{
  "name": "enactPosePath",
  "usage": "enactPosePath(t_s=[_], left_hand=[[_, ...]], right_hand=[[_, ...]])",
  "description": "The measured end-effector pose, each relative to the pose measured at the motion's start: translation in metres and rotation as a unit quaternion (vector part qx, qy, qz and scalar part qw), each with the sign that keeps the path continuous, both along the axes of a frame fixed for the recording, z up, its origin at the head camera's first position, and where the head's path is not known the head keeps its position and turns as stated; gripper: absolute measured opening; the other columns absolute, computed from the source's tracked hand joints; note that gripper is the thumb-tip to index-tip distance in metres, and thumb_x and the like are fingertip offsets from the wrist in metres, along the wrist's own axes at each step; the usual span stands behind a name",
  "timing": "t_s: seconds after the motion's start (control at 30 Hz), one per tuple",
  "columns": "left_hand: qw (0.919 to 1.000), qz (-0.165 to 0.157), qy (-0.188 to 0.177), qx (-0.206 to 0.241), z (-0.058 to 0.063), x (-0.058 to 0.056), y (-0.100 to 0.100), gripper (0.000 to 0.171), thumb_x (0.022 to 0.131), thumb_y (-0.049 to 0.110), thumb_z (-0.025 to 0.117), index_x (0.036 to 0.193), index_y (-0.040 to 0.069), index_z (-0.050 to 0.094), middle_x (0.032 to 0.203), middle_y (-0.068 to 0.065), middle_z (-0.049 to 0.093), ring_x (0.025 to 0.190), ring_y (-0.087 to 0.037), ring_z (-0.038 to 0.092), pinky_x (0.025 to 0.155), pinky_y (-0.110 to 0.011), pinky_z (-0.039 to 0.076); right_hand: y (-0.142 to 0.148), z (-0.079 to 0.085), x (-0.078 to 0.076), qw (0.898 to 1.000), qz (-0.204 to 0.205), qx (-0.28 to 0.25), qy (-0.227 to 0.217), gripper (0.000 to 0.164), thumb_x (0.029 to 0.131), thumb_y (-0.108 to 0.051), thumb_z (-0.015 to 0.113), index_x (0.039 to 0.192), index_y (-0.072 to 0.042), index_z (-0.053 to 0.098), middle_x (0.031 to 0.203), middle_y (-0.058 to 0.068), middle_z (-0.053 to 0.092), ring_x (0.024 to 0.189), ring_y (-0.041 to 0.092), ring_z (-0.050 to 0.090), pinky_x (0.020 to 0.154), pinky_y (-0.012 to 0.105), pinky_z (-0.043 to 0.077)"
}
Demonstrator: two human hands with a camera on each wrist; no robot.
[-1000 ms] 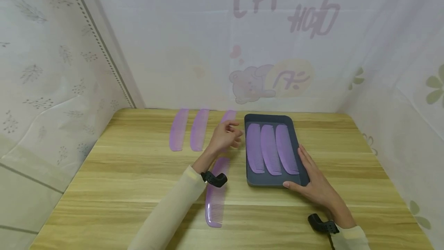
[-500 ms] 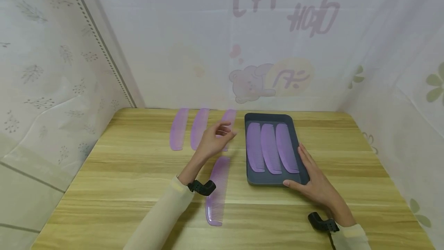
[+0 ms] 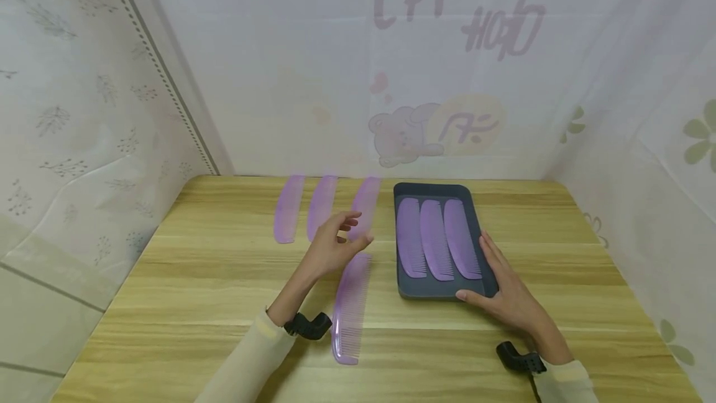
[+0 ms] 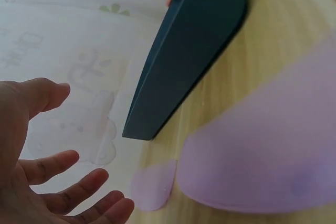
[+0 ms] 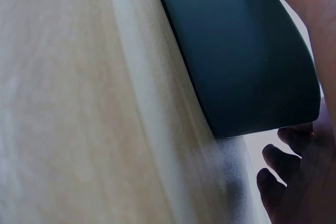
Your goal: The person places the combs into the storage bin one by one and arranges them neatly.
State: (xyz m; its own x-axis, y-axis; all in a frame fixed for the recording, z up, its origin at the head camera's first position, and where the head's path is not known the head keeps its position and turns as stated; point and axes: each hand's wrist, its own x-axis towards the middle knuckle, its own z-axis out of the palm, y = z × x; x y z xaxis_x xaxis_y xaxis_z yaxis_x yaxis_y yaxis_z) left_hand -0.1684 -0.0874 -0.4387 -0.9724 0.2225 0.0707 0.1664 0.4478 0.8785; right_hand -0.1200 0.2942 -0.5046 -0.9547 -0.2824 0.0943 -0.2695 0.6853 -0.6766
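Three purple combs lie side by side in a dark blue-grey tray (image 3: 436,291); the middle one (image 3: 436,241) is flanked by a left comb (image 3: 410,241) and a right comb (image 3: 462,241). My right hand (image 3: 511,300) holds the tray's near right corner, thumb at the near rim and fingers along the side wall. Nothing is in my left hand (image 3: 329,249), its fingers loosely bent and spread above the table. Below it lies a near comb (image 3: 351,322), large in the left wrist view. Just beyond the hand lies another comb (image 3: 366,198), partly hidden by its fingers.
Two more purple combs, one at the far left (image 3: 288,210) and one beside it (image 3: 321,207), lie near the back edge of the wooden table (image 3: 184,278). A printed cloth (image 3: 302,79) hangs behind the table and along both sides.
My left hand has drawn back leftward and toward me from beside the tray, uncovering more of the near comb and the comb behind it. My right hand and the tray stay put.
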Motion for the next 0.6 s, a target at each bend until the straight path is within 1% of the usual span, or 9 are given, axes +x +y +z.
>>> enactPosePath(t_s=[0.17,0.27,0.4,0.5,0.6], left_hand=[[0.9997,0.001,0.000,-0.025,-0.004,0.011,-0.006,0.066,0.091,0.032,0.078,0.148,0.010,0.052,0.144,-0.020,0.056,0.131,-0.039,0.053,0.102,-0.056,0.051],[0.9991,-0.006,-0.001,-0.042,-0.007,0.019,-0.010,0.070,0.090,0.030,0.079,0.149,0.007,0.050,0.145,-0.020,0.055,0.132,-0.039,0.052,0.104,-0.056,0.050],[0.9978,-0.010,-0.005,-0.065,-0.011,0.028,-0.014,0.073,0.088,0.029,0.081,0.150,0.006,0.049,0.143,-0.021,0.055,0.130,-0.041,0.053,0.105,-0.057,0.049],[0.9970,-0.005,-0.020,-0.075,-0.013,0.033,-0.017,0.074,0.087,0.030,0.082,0.150,0.008,0.049,0.141,-0.020,0.057,0.128,-0.041,0.055,0.104,-0.057,0.050],[0.9958,0.003,-0.042,-0.081,-0.014,0.038,-0.018,0.076,0.086,0.032,0.083,0.150,0.009,0.049,0.140,-0.021,0.057,0.127,-0.040,0.056,0.102,-0.056,0.051]], right_hand=[[0.000,-0.001,0.000,1.000,0.000,-0.001,-0.002,0.120,0.082,-0.042,0.085,0.167,-0.018,0.004,0.175,0.006,0.000,0.159,0.042,0.007,0.112,0.080,0.022],[0.000,-0.001,-0.001,1.000,0.000,-0.001,0.000,0.119,0.082,-0.042,0.085,0.166,-0.018,0.004,0.175,0.006,0.000,0.159,0.042,0.007,0.112,0.080,0.022],[0.000,-0.002,-0.001,1.000,0.000,0.000,0.003,0.119,0.082,-0.042,0.085,0.166,-0.018,0.004,0.175,0.006,0.000,0.159,0.041,0.007,0.113,0.079,0.023],[0.000,-0.003,0.000,1.000,-0.003,0.000,0.002,0.120,0.082,-0.043,0.086,0.166,-0.019,0.004,0.175,0.005,0.000,0.160,0.040,0.007,0.113,0.079,0.023],[0.000,-0.002,0.000,1.000,-0.005,0.000,0.002,0.120,0.082,-0.043,0.086,0.166,-0.019,0.004,0.175,0.005,0.001,0.159,0.040,0.007,0.113,0.079,0.023]])
